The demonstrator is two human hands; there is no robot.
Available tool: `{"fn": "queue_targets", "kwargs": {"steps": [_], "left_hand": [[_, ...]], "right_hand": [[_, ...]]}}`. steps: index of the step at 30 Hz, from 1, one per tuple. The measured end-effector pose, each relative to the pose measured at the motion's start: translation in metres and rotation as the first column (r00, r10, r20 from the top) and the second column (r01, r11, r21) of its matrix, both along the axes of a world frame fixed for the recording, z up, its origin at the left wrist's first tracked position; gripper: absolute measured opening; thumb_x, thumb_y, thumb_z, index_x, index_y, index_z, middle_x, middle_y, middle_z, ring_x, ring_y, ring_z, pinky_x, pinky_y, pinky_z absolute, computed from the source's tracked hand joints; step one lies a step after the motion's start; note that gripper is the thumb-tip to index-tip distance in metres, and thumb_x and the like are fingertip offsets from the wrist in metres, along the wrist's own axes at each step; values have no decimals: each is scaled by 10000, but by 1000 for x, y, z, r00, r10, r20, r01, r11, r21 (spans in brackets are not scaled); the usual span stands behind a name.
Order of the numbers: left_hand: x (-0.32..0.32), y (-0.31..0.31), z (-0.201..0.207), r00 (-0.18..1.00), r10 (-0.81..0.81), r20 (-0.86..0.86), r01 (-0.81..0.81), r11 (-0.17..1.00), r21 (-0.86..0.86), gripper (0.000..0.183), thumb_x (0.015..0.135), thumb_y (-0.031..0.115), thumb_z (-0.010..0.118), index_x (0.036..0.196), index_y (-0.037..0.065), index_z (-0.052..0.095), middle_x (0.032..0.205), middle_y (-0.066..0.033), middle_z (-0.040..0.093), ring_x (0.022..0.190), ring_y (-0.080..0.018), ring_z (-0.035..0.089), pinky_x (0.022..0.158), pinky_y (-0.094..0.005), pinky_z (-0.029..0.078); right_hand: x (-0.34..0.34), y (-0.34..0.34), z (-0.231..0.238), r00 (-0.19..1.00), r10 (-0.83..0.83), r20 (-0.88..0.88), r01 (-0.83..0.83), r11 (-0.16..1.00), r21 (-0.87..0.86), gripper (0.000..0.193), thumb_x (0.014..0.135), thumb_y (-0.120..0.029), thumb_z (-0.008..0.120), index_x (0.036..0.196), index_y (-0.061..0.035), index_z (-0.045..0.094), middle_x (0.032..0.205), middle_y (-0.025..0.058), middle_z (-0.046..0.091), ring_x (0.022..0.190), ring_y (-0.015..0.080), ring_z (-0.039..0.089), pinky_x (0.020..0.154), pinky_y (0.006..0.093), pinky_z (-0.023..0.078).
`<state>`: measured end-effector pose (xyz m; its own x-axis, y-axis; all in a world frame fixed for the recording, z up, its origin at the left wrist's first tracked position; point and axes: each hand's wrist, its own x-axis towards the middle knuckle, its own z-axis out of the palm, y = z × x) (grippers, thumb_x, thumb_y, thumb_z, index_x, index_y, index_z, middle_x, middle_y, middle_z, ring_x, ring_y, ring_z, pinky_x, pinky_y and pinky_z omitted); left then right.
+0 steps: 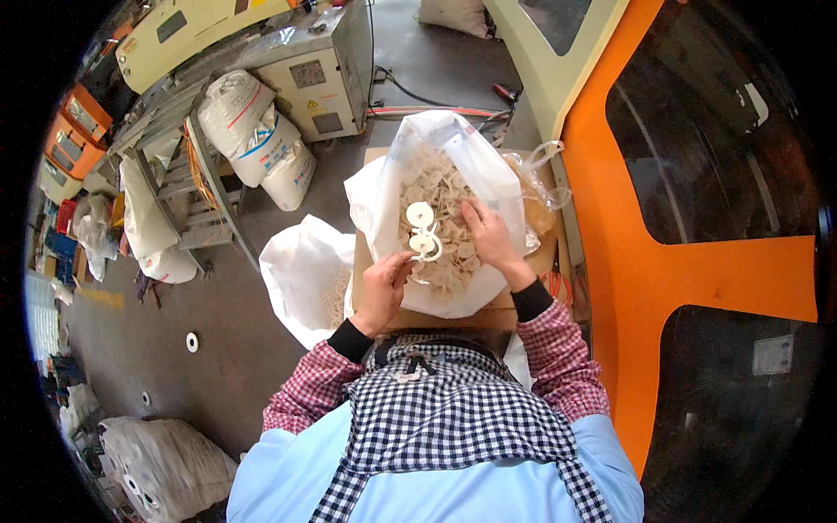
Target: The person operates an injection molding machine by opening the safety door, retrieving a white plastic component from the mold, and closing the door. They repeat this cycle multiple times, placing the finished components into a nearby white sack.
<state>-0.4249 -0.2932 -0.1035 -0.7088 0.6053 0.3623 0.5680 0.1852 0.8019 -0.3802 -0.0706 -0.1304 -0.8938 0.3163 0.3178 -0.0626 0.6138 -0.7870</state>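
Note:
A white plastic piece (420, 216) with round discs and a curved, ring-like part is pinched in the fingers of my left hand (384, 285). It is above a large white bag (373, 209) full of small off-white plastic pieces (446, 277). My right hand (493, 237) is over the right side of that pile, its fingers closed and curled down toward the pieces. What those fingers hold, if anything, is hidden. Cardboard (493, 319) shows under the bag.
A second white bag (292, 270) with small pieces stands on the left. Stacked sacks (253, 126) lean by a metal rack (212, 187). An orange machine frame (623, 209) rises close on my right, beside a clear plastic bag (545, 187). A wrapped bundle (166, 466) lies lower left.

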Motion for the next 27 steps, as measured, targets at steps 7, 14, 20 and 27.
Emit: {"fn": "queue_targets", "kwargs": {"steps": [7,14,20,27], "left_hand": [[9,0,2,995,-92,37,95,991,-90,142,829,30,569,962,-8,602,846,-166,611,733,-326,601,637,-356,483],[5,-4,-9,985,-155,-79,150,986,-68,115,832,12,568,939,-8,603,776,-129,602,662,-205,609,588,-295,490],[3,-6,-10,982,-181,-49,175,979,-99,113,837,7,558,940,-10,602,773,-118,604,678,-207,614,609,-294,496],[-6,-7,-14,984,-164,-62,155,980,-124,164,804,16,602,967,-8,602,759,-118,600,650,-249,589,608,-306,486]], "right_hand": [[17,-28,78,950,306,60,-259,881,-396,295,930,-196,491,1116,19,572,1057,62,602,919,120,556,816,271,445],[27,-21,62,985,170,-33,-172,982,-81,240,906,-167,539,1049,20,585,957,37,611,901,99,551,801,238,443],[31,-15,57,956,287,63,-252,911,-327,223,884,-142,563,1048,8,577,896,64,604,892,114,561,792,255,451],[35,-25,67,986,166,24,-164,983,-83,251,824,-167,624,1026,-24,581,880,136,602,739,255,598,652,329,477]]}}
